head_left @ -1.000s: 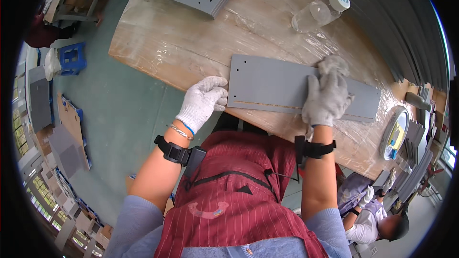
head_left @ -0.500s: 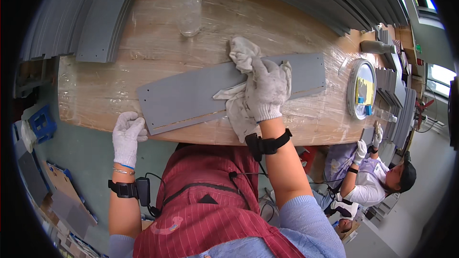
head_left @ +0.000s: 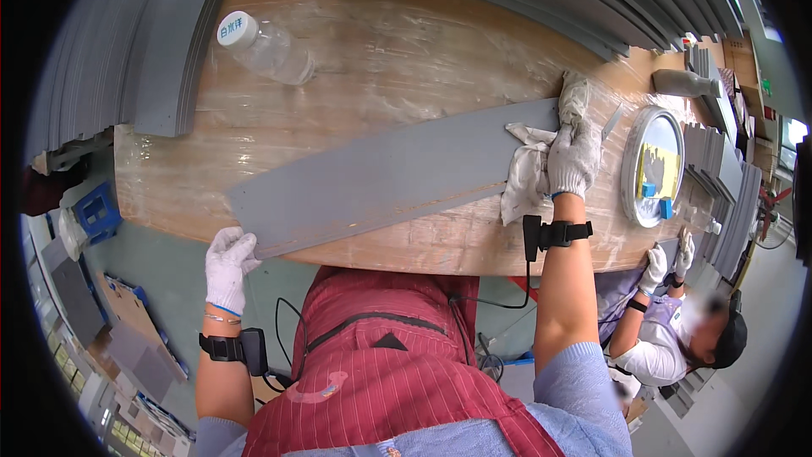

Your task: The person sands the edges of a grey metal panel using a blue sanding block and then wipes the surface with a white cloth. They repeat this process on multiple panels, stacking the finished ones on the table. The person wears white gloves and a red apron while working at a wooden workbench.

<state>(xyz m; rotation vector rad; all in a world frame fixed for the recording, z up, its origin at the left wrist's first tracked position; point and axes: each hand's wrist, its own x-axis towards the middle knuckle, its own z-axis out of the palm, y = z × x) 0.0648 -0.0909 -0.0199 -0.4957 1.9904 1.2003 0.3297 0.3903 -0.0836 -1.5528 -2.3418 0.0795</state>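
Observation:
A long grey panel (head_left: 381,173) lies at a slant on the plastic-wrapped table, with small holes at its left end and a brownish strip along its near edge. My left hand (head_left: 228,267), in a white knit glove, pinches the panel's near left corner. At the panel's right end my right hand (head_left: 577,156), gloved too, is closed on a crumpled white cloth (head_left: 526,182) and presses it down. Part of the cloth bunches up beyond the fingers, and another part hangs loose beside the palm.
A clear bottle (head_left: 279,55) with a white lid stands at the far left. Stacked grey panels (head_left: 169,42) line the left and far sides. Right of the cloth is a round can (head_left: 653,165) with blue and yellow pieces on its top. A co-worker (head_left: 668,338) works at the right.
My right hand has slid the cloth rightward, from mid-panel to its right end. The left hand stays at the near left corner. The view has shifted, and the bottle appears farther left.

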